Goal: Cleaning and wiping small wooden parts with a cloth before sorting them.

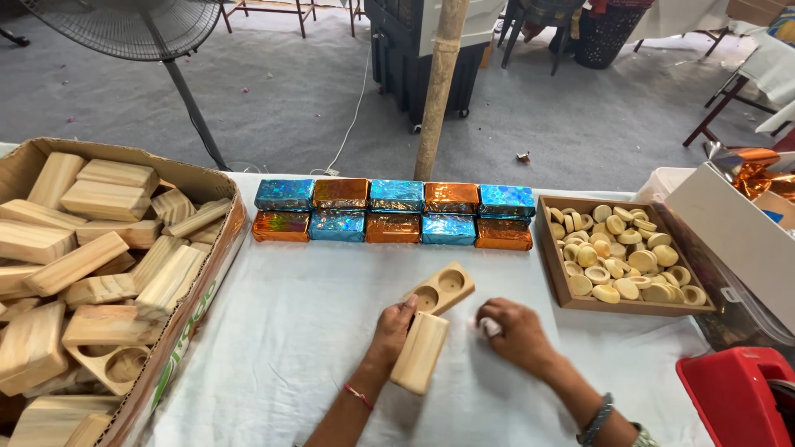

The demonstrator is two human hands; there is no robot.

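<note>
At the fingers: left hand [391, 331] grips a plain wood block [420, 352] along its side, thumb tip touching a second block with two round hollows [440, 290] lying just beyond it on the counter [290, 331].
Right fingers: right hand [515, 333] is curled shut around a small whitish thing [490, 327], resting on the cloth just beside the plain block.
Slip risk: the plain block lies askew, one end against the hollowed block; a nudge from the thumb would likely push the hollowed block toward the foil row.
Foil row: ten wrapped blocks [394, 211] in blue and orange foil stand in two tight rows behind; a sliding block could knock the front row out of line.
Tray: a shallow tray [548, 248] of round wooden discs [625, 252] sits to the right, near the right forearm; a wide elbow swing might catch its edge.
Carton: a carton [199, 331] of bare blocks on the left is heaped high, and top pieces look loose.
Hard to tell: what the whitish thing is; the plain block's underside; the red object [733, 397] and white box [729, 232], both cut off at the right.
</note>
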